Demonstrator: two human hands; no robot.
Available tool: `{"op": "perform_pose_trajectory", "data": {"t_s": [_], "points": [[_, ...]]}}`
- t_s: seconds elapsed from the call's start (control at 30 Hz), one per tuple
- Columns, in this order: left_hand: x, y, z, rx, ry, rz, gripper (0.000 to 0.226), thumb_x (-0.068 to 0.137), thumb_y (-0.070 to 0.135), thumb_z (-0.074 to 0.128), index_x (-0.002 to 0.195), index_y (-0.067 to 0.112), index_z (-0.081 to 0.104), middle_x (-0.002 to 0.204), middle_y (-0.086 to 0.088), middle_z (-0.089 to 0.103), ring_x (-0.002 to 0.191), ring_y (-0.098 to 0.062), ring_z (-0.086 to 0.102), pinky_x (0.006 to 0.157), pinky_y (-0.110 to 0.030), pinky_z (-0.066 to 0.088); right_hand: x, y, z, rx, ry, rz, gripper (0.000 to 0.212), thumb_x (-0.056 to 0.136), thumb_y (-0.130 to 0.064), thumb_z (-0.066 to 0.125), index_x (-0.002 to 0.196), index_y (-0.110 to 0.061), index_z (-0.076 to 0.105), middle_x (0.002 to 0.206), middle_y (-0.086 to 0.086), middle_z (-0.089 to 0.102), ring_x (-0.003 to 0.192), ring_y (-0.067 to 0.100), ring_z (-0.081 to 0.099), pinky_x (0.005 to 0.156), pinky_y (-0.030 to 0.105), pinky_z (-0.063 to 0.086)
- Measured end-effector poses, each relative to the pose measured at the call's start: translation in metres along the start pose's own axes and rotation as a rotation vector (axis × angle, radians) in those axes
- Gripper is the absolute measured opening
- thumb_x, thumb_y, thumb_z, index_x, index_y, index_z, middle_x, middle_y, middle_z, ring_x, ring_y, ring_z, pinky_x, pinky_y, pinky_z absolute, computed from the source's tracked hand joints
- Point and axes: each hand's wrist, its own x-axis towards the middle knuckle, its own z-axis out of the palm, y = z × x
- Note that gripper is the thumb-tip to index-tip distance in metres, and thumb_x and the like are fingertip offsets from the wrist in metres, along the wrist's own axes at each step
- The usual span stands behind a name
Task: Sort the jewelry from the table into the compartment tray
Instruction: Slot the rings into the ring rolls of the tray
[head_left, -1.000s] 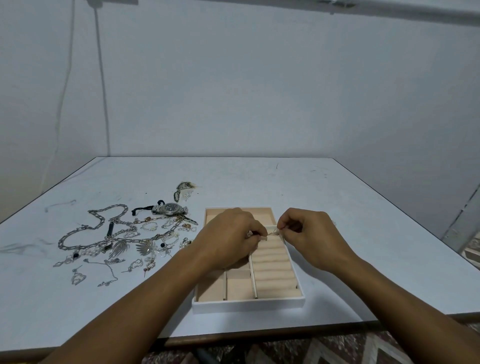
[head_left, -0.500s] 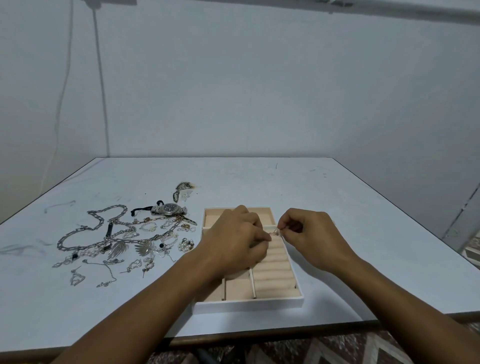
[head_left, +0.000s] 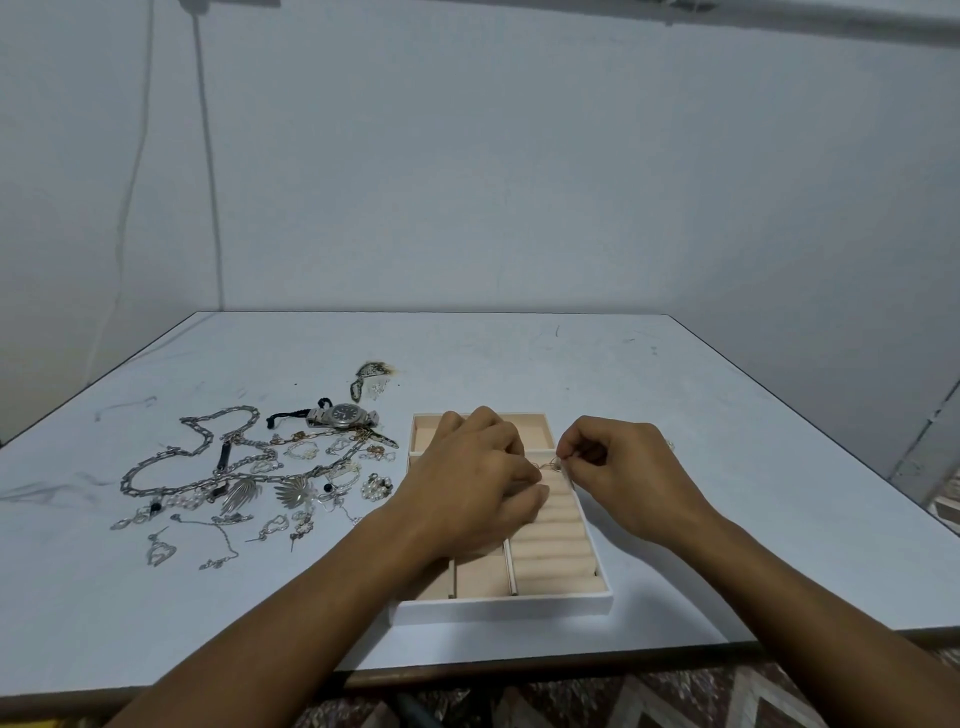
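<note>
- Right fingertips (head_left: 570, 458) pinched tight on a thin gold piece (head_left: 551, 464). It's too small to say whether it's a ring or a link.
- My left hand (head_left: 475, 483) is curled in and nips the other end, so the piece spans between both hands.
- It sits just above the far end of the ring rolls (head_left: 558, 540), in the tray's right column.
- I'd judge it feather-light, wiry and easily bent, so I'll grip it by the ends and not squeeze the middle.
- My right hand (head_left: 623, 467) hovers over the tray (head_left: 498, 605) at its right wall.
- Out left, well apart on the table (head_left: 701, 519), is the jewelry pile (head_left: 249, 467) with the watch (head_left: 343, 415) waiting.
</note>
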Motion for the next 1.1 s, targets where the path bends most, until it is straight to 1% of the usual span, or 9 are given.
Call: {"op": "perform_pose_trajectory", "data": {"t_s": [0.1,0.17,0.23,0.33,0.53,0.7,0.9,1.0,1.1], "points": [[-0.001,-0.001,0.0,-0.032,0.011,-0.013,0.036,0.086,0.049,0.044,0.097,0.033,0.074,0.088,0.012,0.06,0.097,-0.011,0.044,0.075,-0.027,0.017,0.0,-0.001,0.001,-0.011,-0.008,0.002,0.014,0.085,-0.008,0.065,0.08,-0.02,0.07,0.073,-0.01,0.068,0.069,0.004,0.062,0.066,0.017,0.05],[-0.002,-0.004,-0.002,-0.063,0.032,-0.044,0.03,0.088,0.043,0.048,0.099,0.033,0.073,0.089,0.011,0.059,0.096,-0.01,0.044,0.074,-0.026,0.016,-0.001,-0.001,0.001,-0.024,-0.015,-0.005,0.015,0.086,-0.01,0.064,0.078,-0.023,0.069,0.072,-0.01,0.068,0.069,0.005,0.063,0.069,0.024,0.054],[-0.001,-0.009,-0.005,-0.089,0.043,-0.093,0.027,0.089,0.04,0.05,0.1,0.031,0.073,0.091,0.011,0.06,0.097,-0.01,0.045,0.076,-0.027,0.019,-0.002,-0.001,0.003,-0.043,-0.027,-0.011,0.016,0.086,-0.014,0.063,0.077,-0.026,0.068,0.069,-0.012,0.067,0.069,0.006,0.064,0.07,0.033,0.056],[0.001,-0.018,-0.009,-0.107,0.054,-0.143,0.024,0.089,0.038,0.052,0.095,0.03,0.074,0.091,0.011,0.063,0.096,-0.013,0.05,0.079,-0.03,0.028,-0.003,-0.001,0.004,-0.061,-0.037,-0.007,0.016,0.086,-0.017,0.063,0.076,-0.028,0.068,0.069,-0.016,0.066,0.07,0.004,0.064,0.071,0.036,0.056],[-0.001,-0.026,-0.012,-0.114,0.053,-0.144,0.021,0.088,0.035,0.057,0.093,0.024,0.075,0.09,0.007,0.068,0.092,-0.016,0.055,0.08,-0.038,0.043,-0.003,-0.002,0.004,-0.085,-0.06,0.004,0.014,0.088,-0.019,0.064,0.083,-0.03,0.071,0.079,-0.019,0.066,0.076,0.003,0.064,0.075,0.032,0.056],[0.002,-0.025,-0.013,-0.122,0.048,-0.152,0.026,0.086,0.036,0.053,0.093,0.022,0.075,0.092,0.005,0.069,0.092,-0.017,0.056,0.08,-0.039,0.045,-0.004,0.001,0.005,-0.1,-0.086,0.017,0.016,0.087,-0.02,0.06,0.087,-0.032,0.072,0.087,-0.015,0.068,0.079,0.002,0.063,0.076,0.028,0.055],[0.007,-0.023,-0.014,-0.116,0.044,-0.163,0.032,0.085,0.038,0.048,0.093,0.022,0.075,0.093,0.006,0.069,0.094,-0.016,0.056,0.081,-0.037,0.045,-0.007,0.001,0.005,-0.149,-0.107,-0.017,0.02,0.087,-0.019,0.057,0.088,-0.031,0.073,0.096,-0.022,0.06,0.082,-0.001,0.059,0.075,0.021,0.051],[0.011,-0.023,-0.013,-0.104,0.031,-0.166,0.028,0.087,0.036,0.05,0.095,0.023,0.074,0.095,0.006,0.068,0.096,-0.016,0.055,0.083,-0.036,0.044,-0.008,0.001,0.006,-0.158,-0.12,-0.027,0.02,0.088,-0.02,0.056,0.091,-0.031,0.072,0.097,-0.024,0.057,0.084,-0.002,0.057,0.073,0.015,0.045],[0.019,-0.02,-0.011,-0.103,0.002,-0.17,0.023,0.091,0.032,0.054,0.098,0.023,0.073,0.1,0.005,0.068,0.101,-0.016,0.053,0.087,-0.036,0.043,-0.008,0.002,0.007,-0.12,-0.117,-0.017,0.019,0.087,-0.02,0.057,0.09,-0.032,0.071,0.097,-0.023,0.059,0.084,-0.002,0.059,0.075,0.019,0.049]]}}
